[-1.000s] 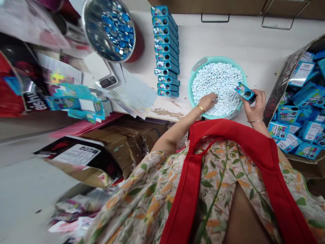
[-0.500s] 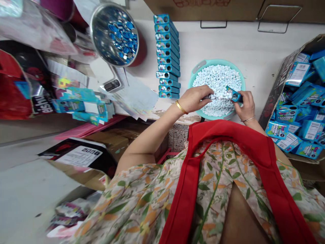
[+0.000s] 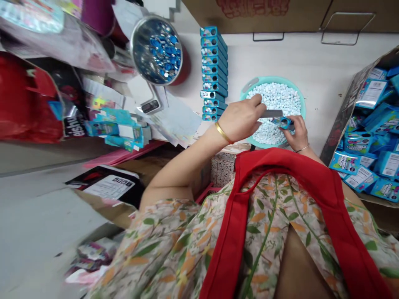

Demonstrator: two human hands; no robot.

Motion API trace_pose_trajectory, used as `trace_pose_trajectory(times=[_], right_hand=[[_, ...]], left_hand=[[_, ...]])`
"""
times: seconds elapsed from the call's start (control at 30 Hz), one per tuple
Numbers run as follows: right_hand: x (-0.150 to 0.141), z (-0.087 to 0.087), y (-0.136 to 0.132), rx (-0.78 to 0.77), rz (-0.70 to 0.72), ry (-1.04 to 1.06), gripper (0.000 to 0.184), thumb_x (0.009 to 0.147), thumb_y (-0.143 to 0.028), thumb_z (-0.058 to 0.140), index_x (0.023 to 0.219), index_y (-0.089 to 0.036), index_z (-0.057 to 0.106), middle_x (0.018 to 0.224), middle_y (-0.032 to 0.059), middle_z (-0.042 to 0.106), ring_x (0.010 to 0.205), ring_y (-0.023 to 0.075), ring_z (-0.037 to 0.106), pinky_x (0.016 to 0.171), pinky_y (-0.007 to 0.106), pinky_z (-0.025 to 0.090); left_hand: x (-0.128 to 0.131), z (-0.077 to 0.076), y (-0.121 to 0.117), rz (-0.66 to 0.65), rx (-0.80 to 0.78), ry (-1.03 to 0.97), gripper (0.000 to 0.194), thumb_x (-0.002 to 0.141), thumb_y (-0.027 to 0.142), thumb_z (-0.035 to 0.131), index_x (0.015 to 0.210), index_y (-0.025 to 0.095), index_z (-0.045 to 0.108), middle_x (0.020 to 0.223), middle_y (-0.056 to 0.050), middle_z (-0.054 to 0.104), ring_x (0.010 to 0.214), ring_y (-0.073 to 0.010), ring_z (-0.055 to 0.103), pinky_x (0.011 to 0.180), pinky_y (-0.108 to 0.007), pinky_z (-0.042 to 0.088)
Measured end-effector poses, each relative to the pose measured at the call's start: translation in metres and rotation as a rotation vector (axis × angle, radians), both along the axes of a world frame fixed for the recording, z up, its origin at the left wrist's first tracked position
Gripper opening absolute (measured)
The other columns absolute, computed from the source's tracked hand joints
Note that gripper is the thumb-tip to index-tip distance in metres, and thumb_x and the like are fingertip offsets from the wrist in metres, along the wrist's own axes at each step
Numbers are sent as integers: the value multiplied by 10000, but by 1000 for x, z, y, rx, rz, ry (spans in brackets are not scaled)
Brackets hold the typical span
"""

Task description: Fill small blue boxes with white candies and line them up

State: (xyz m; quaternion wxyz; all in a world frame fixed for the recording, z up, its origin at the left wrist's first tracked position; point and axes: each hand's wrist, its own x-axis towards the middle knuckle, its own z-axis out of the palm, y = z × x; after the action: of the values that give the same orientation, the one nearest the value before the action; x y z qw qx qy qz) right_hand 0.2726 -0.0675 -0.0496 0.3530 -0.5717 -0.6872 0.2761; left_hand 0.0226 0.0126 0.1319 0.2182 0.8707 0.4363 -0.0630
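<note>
Right of centre: left hand gripping a grey strip, right hand pinching a blue box, both over the teal basin.

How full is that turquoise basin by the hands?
Not empty: small pale pieces cover the turquoise basin's inside nearly from side to side. I cannot tell how deep they lie.
</note>
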Motion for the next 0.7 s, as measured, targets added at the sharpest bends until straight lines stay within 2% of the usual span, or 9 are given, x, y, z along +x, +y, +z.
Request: trace_pose_trajectory(times=[0.1,0.23,0.3,0.37,0.43,0.5,0.53,0.6,0.7], right_hand=[[-10,3,-2,-2,41,73,439,951,-552,720,1260,-246,662,1137,113,689,1108,321,680,998,545,638],[-35,5,-3,-50,180,193,494,934,-614,751,1270,-258,682,1143,94,714,1094,307,717,990,526,662],[-43,8,-2,-72,256,224,636,900,-685,777,1361,-263,656,1239,111,722,1142,313,725,1025,535,662],[-38,14,-1,-80,267,193,747,882,-756,767,1418,-255,633,1305,135,719,1170,319,725,1054,552,654],[-17,24,-1,-74,193,108,693,926,-783,695,1361,-245,667,1259,139,735,1130,308,729,1041,550,653],[19,35,-3,-67,55,0,597,982,-766,622,1250,-239,707,1171,126,750,1069,284,726,999,516,659],[43,41,-6,-65,-30,-52,567,995,-752,608,1207,-237,716,1133,117,751,1040,272,722,969,493,663],[95,52,-17,-78,-214,-147,544,988,-735,624,1172,-232,717,1090,97,745,992,251,711,913,458,665],[168,69,-50,-189,-384,-304,620,915,-767,686,1164,-200,714,1068,96,736,961,259,702,933,507,657]], left_hand=[[-14,-38,-2,-20,-81,-167,626,1030,522,694,1543,192,554,1493,-172,599,1345,-344,629,1014,-399,579],[-36,-87,-22,-4,-208,-270,377,1040,359,639,1366,170,644,1326,-173,677,1220,-302,677,998,-388,570],[-59,-97,-34,69,-224,-292,311,1023,316,639,1300,179,666,1267,-162,698,1159,-285,685,992,-397,567],[-91,-96,-47,186,-198,-306,307,1011,355,658,1273,197,675,1233,-145,715,1129,-277,673,999,-409,562],[-133,-95,-59,343,-145,-292,325,1014,458,648,1232,220,684,1169,-110,729,1096,-268,650,1008,-417,549],[-180,-104,-66,501,-67,-257,411,991,637,623,1136,256,679,1079,-51,716,1024,-252,609,972,-410,537],[-203,-115,-66,540,-61,-227,458,971,716,610,1096,279,667,1028,-16,695,1000,-240,581,956,-397,528],[-243,-146,-61,545,-80,-164,460,955,754,599,1045,303,625,938,28,617,952,-209,525,930,-359,500],[-273,-197,-51,494,-73,-116,407,973,682,577,1030,279,573,902,12,538,901,-204,472,882,-362,476]])
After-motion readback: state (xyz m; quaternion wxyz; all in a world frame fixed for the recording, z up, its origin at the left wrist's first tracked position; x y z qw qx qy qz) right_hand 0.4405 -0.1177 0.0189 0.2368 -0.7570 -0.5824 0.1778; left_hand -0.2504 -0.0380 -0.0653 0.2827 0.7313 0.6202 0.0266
